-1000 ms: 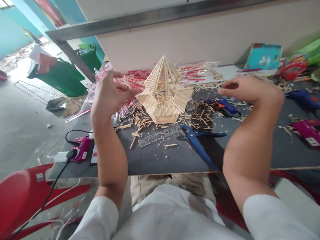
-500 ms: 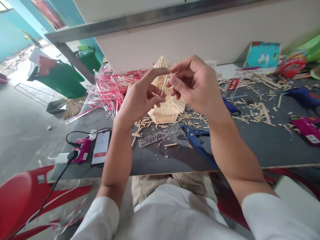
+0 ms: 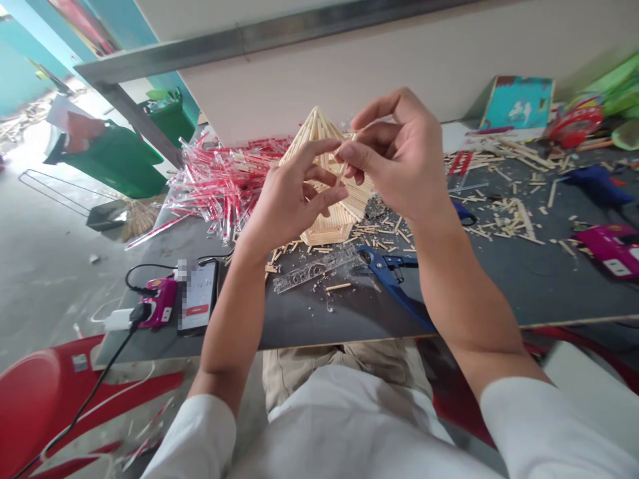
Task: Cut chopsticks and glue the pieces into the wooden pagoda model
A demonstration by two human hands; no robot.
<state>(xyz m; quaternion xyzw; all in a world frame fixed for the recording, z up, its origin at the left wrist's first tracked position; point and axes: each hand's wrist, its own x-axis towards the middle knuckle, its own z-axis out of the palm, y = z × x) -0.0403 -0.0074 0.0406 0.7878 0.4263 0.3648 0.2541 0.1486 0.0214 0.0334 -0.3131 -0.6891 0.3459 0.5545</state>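
The left hand (image 3: 294, 196) had its fingers curled and thumb close to them, grasping a short thin stick (image 3: 341, 173) above the table (image 3: 299, 326). The right hand (image 3: 404, 150) brought thumb and fingers nearly together at the stick's upper end; whether they gripped it too, I could not tell.

At far left, a large green bin (image 3: 114, 163) stood on the grey floor, with a dustpan (image 3: 102, 216) and a straw broom (image 3: 137, 216) beside it, and a red chair (image 3: 44, 392) nearer the person. On the table's left end lay a magenta power block (image 3: 160, 303) with plugs in it, then a phone (image 3: 197, 299) next to the left forearm. Behind, red-striped plastic wrappers (image 3: 219, 179) made a loose heap.

In the middle, the stick model (image 3: 315, 130) stood upright beyond the hands, its peaked roof partly hidden by them. A clear ruler (image 3: 317, 269) lay slantwise in front of it, the blue cutter (image 3: 394, 286) just to its right, partly behind the right forearm.

Farther right, stick scraps (image 3: 514, 223) littered the dark surface; a teal board (image 3: 519, 106) leaned at the wall, and a blue glue gun (image 3: 599, 186) lay near the right end.
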